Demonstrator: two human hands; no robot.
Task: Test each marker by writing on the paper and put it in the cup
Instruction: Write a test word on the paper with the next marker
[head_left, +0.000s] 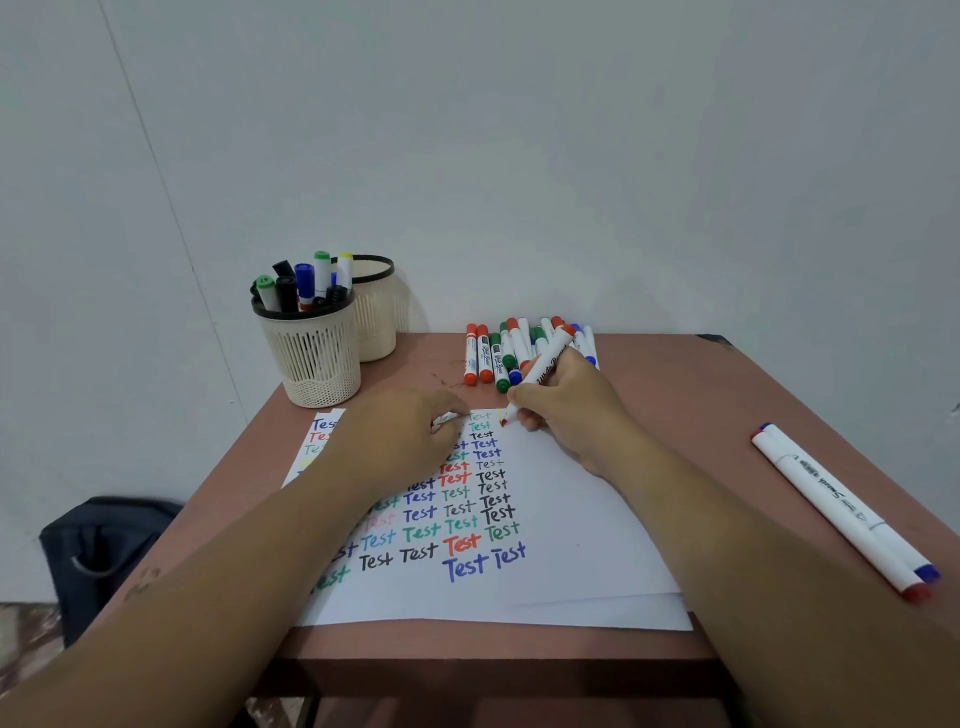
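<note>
R hand (563, 405) grips red marker (540, 376), uncapped, tilted, tip touching paper (571, 530) at top of a fresh column, right of the "Test" rows. L hand (400, 436) rests on paper, fingers curled; something small and white at fingertips, prob. the cap, can't tell for sure. Front cup (311, 353) far-left on table (701, 395), holds several markers; second cup (376, 312) behind it. Untested marker pile (511, 351) at far edge. Two long markers (841, 506) lie at right.

Single view: head-worn wide-angle camera, facing forward and down over the counter (675, 395) from the person's seat. Near range; forearms enter from the bottom edge. Wall (571, 156) fills the upper half.
</note>
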